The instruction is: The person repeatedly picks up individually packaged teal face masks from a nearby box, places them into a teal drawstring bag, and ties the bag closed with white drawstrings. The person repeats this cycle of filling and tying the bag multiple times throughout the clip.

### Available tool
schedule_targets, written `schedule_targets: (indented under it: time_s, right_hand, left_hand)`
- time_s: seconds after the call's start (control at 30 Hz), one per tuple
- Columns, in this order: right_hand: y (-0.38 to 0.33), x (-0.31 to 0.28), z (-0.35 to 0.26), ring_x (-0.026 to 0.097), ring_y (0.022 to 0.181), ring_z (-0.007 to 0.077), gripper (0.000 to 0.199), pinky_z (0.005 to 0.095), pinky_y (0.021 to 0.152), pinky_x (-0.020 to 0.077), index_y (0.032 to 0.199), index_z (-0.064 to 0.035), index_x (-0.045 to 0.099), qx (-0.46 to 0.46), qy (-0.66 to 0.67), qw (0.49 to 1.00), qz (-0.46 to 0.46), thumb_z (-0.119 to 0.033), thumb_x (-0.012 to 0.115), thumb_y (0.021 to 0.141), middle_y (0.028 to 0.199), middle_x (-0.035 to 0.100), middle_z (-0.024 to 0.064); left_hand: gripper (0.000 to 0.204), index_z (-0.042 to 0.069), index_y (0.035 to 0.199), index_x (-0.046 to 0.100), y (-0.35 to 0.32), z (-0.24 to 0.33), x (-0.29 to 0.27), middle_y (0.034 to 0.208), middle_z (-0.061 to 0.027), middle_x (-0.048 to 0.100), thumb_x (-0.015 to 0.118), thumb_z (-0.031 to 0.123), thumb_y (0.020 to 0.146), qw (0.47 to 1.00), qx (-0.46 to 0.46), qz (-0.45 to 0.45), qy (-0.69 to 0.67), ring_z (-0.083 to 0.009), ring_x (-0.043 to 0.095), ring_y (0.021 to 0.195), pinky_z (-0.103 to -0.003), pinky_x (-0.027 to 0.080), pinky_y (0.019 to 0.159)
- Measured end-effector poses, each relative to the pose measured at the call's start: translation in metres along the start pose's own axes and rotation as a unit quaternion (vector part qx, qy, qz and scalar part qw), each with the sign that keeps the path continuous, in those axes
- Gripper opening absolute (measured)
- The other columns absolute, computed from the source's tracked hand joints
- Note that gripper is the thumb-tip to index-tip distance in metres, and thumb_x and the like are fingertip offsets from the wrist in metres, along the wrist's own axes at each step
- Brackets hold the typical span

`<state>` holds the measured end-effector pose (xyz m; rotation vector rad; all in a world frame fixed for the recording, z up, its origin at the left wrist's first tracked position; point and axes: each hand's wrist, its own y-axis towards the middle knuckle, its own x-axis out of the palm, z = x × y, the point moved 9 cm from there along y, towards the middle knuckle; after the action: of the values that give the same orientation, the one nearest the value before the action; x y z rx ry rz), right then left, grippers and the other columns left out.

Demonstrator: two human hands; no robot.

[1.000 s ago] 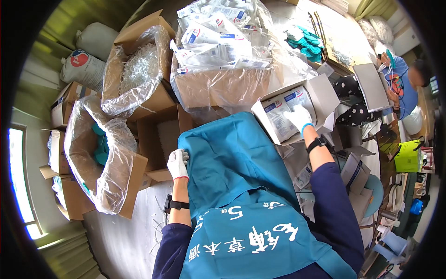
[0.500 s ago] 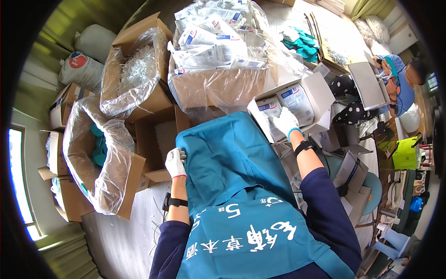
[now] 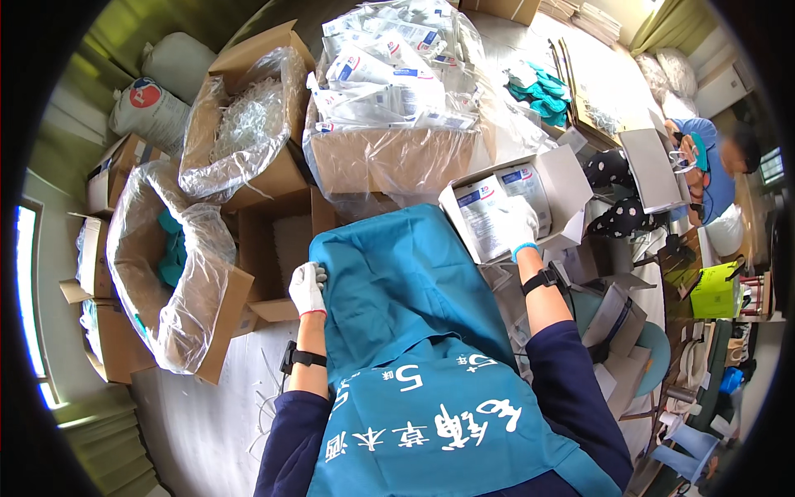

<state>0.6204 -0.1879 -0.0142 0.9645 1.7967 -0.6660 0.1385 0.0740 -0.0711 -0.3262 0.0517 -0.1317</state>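
Resting unmoved on teal cloth (image 3: 397,273), left hand (image 3: 307,287); right hand (image 3: 518,225) lowered onto packets (image 3: 489,217), seemingly

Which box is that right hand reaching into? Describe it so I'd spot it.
Start at the big teal cloth on the lap. At its upper right edge sits a small open white box, holding flat white packets under the right hand. Its neighbours are larger brown cartons.

A single head-worn fisheye view looks steeply down, close over the lap.

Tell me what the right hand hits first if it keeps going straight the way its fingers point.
Probably the flat white packets in the small open box: the right hand already seems to rest on them, though depth is unclear.
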Motion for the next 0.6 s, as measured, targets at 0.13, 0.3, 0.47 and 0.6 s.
schedule_targets:
  time_s: [0.13,0.3,0.47,0.6]
  right_hand:
    - [-0.014,-0.019,-0.021,0.068,0.096,0.0333,0.026,0.0434,0.082,0.0551,0.100,-0.0094,0.070,-0.059,0.065,0.994,0.065,-0.029,0.072,0.083,0.103,0.069,0.0139]
    - [-0.033,-0.031,-0.041,0.069,0.094,0.0308,0.026,0.0410,0.081,0.0540,0.107,-0.0094,0.069,-0.130,-0.034,0.981,0.142,-0.025,0.071,0.086,0.100,0.071,0.0127]
    - [-0.025,-0.040,-0.020,0.070,0.087,0.0269,0.026,0.0381,0.079,0.0540,0.107,-0.0078,0.070,-0.020,0.139,0.987,0.077,-0.025,0.073,0.088,0.093,0.071,0.0153]
    - [0.002,-0.009,0.073,0.067,0.084,0.0177,0.024,0.0332,0.076,0.0551,0.110,0.0004,0.068,0.165,0.618,0.766,0.065,-0.017,0.065,0.094,0.094,0.071,0.0073]
  left_hand:
    - [0.017,0.004,0.099,0.069,0.001,-0.004,-0.004,0.084,-0.0037,0.070,0.059,0.018,0.100,1.000,-0.002,0.005,-0.001,-0.0084,0.061,0.068,-0.021,0.044,0.060]
    - [0.017,0.004,0.099,0.069,0.001,-0.004,-0.001,0.085,-0.0040,0.070,0.059,0.018,0.099,1.000,-0.007,0.007,-0.013,-0.0083,0.060,0.068,-0.021,0.044,0.060]
    - [0.015,0.003,0.098,0.068,-0.007,0.008,0.003,0.083,-0.0040,0.069,0.061,0.016,0.097,1.000,-0.014,0.004,0.018,-0.0073,0.059,0.068,-0.021,0.044,0.060]
    - [0.016,0.003,0.098,0.069,-0.029,0.034,0.038,0.083,-0.0042,0.069,0.061,0.016,0.097,0.998,-0.021,-0.046,0.023,-0.0076,0.059,0.069,-0.022,0.045,0.061]
